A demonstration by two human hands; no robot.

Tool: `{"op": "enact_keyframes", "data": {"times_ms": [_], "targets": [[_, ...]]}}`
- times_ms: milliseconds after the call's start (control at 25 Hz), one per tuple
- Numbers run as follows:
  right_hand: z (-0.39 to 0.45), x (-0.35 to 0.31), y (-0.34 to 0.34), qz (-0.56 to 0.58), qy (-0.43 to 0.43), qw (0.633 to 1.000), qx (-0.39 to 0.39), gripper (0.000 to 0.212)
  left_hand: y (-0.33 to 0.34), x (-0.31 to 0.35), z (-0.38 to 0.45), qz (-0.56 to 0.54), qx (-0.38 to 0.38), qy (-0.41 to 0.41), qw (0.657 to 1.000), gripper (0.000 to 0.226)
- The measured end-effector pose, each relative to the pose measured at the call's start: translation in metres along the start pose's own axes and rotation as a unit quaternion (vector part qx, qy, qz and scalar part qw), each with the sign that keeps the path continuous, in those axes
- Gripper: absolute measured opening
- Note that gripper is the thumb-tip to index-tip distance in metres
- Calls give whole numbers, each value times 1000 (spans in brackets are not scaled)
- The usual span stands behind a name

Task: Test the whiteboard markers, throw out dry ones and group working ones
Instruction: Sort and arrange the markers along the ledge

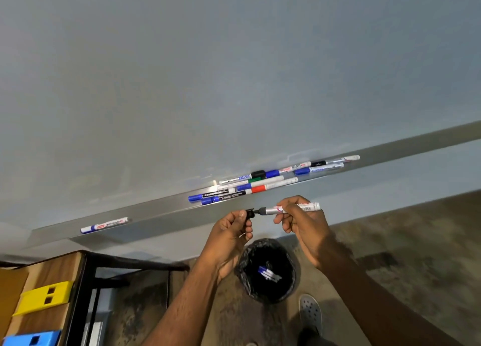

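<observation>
At the lower left of the frame, one single marker (104,225) lies alone on the metal tray (161,210). Toward the centre, my left hand (230,237) pinches a black cap (250,213), just apart from the tip of the uncapped marker (294,207) that my right hand (303,223) grips by its barrel. Above my hands, a group of markers (263,181) lies on the tray. Below my hands, the black bin (268,270) holds a few discarded markers (269,273).
</observation>
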State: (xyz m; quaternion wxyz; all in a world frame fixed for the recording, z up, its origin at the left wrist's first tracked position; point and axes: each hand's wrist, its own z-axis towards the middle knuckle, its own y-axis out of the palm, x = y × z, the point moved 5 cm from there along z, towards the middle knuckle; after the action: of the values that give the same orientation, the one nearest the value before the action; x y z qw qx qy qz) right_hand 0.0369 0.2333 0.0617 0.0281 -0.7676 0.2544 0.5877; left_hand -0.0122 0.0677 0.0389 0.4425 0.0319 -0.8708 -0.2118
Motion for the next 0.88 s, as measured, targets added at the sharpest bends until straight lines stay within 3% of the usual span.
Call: {"op": "enact_keyframes", "data": {"times_ms": [240, 440, 520, 560, 600, 680, 720, 760, 880], "targets": [[10, 20, -5, -34, -9, 999, -37, 14, 3, -11, 10, 7, 13, -7, 1000, 29], [19, 38, -11, -15, 5, 1000, -20, 13, 1, -25, 19, -16, 30, -22, 999, 27], [23, 52, -13, -27, 35, 998, -52, 11, -5, -29, 22, 24, 34, -32, 999, 26], [26, 62, -15, -39, 62, 995, -69, 11, -12, -28, 26, 103, 49, -20, 993, 25], [29, 75, -19, -61, 91, 991, -83, 11, -22, -25, 34, 240, 82, 14, 967, 26], [35, 105, -35, -155, 125, 977, -80, 8, -50, -9, 49, 516, 179, 113, 830, 40], [39, 121, -47, -205, 131, 968, -59, 6, -66, 1, 54, 588, 217, 147, 766, 50], [41, 137, -62, -246, 143, 958, -26, 7, -85, 9, 60, 629, 242, 152, 723, 59], [33, 177, -100, -320, 199, 925, 50, 16, -137, 24, 73, 710, 233, 70, 660, 70]]}}
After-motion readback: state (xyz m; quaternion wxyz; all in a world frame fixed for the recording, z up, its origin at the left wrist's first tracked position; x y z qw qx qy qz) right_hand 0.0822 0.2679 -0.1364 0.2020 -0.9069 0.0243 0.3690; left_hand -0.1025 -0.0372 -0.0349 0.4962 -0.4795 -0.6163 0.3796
